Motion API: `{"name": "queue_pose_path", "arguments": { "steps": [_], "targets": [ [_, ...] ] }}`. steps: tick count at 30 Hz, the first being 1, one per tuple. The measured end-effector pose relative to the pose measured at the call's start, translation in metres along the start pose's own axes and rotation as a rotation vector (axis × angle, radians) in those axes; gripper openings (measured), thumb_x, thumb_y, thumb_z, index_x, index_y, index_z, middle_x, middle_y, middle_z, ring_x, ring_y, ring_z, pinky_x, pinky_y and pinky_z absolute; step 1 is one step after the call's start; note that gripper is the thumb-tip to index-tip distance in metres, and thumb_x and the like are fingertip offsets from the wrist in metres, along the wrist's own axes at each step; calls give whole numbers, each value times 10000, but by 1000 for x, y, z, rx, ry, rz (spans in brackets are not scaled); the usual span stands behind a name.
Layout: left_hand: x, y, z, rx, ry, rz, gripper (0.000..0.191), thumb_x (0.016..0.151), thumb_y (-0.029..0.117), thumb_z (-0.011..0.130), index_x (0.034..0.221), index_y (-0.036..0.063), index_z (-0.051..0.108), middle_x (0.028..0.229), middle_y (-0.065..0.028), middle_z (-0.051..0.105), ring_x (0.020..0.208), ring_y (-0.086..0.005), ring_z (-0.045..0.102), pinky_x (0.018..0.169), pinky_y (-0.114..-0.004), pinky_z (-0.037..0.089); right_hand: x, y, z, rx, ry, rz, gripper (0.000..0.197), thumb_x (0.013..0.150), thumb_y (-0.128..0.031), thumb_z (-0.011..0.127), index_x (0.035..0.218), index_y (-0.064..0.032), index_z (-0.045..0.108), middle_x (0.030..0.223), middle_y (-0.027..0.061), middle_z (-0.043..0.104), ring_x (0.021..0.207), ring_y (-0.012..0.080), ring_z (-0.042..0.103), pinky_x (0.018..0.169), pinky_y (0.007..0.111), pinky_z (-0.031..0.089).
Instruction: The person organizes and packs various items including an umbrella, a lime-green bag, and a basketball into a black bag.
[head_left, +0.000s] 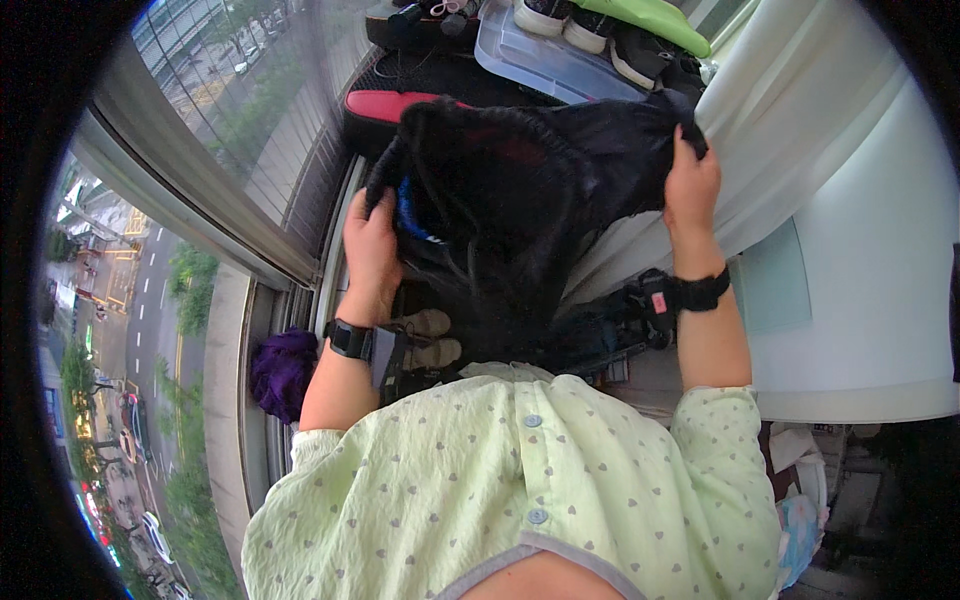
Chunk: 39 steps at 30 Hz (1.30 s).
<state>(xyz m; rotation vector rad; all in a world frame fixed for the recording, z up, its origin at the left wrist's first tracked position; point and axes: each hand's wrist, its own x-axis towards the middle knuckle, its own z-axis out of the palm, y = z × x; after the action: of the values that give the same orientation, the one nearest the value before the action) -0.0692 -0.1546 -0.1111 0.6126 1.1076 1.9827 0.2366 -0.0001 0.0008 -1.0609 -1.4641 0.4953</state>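
A black cloth garment (510, 180) is stretched out between my two hands, with folds hanging down in the middle. My left hand (373, 240) grips its gathered edge at the left, thumb up, near the window frame. At the upper right, my right hand (691, 180) pinches another edge of the same garment. A small blue patch (411, 214) with a light mark shows at the garment's left side. Each of my wrists wears a black strap with a device. The lower folds blend into the dark area below, so their ends cannot be made out.
Beyond the garment, shoes (540, 16) rest on a clear plastic box (517, 64), beside a black case with a red part (386, 105). A window frame (202, 187) runs along the left, a purple cloth bundle (285, 375) near it. White curtain (795, 97) hangs at the right.
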Motion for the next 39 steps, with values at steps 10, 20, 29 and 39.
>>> {"name": "queue_pose_path", "arguments": {
  "steps": [10, 20, 29, 39],
  "targets": [
    [-2, 19, 37, -144, 13, -233, 303, 976, 241, 567, 1169, 12, 609, 1087, -71, 678, 928, -167, 643, 831, -305, 509, -18, 22, 16, -505, -127, -415, 398, 862, -181, 627, 1216, -6, 570, 1148, 207, 605, 1099, 354, 563, 953, 408, 441],
    [-81, 28, 138, 304, -863, 309, 355, 870, 52, 629, 1220, 2, 591, 1165, -139, 640, 1129, -231, 582, 992, -347, 431, -96, 13, 98, -271, -1026, -272, 265, 868, -42, 461, 1026, -30, 675, 1006, 173, 685, 958, 279, 649, 885, 376, 495],
    [-10, 48, 78, 524, -254, 852, 399, 825, 143, 692, 1193, 47, 572, 1126, -109, 572, 1072, -273, 538, 939, -372, 421, -71, -12, 102, 8, -985, -110, 267, 879, -49, 458, 1038, -31, 672, 1024, 171, 683, 970, 271, 646, 896, 377, 490],
    [31, 3, 61, 767, -795, 799, 181, 811, -5, 571, 977, -29, 640, 1109, -177, 604, 1063, -363, 564, 930, -402, 452, -70, -24, 97, -10, -1035, -119, 270, 891, -57, 453, 1051, -32, 669, 1045, 169, 682, 983, 262, 643, 909, 378, 486]
  ]
}}
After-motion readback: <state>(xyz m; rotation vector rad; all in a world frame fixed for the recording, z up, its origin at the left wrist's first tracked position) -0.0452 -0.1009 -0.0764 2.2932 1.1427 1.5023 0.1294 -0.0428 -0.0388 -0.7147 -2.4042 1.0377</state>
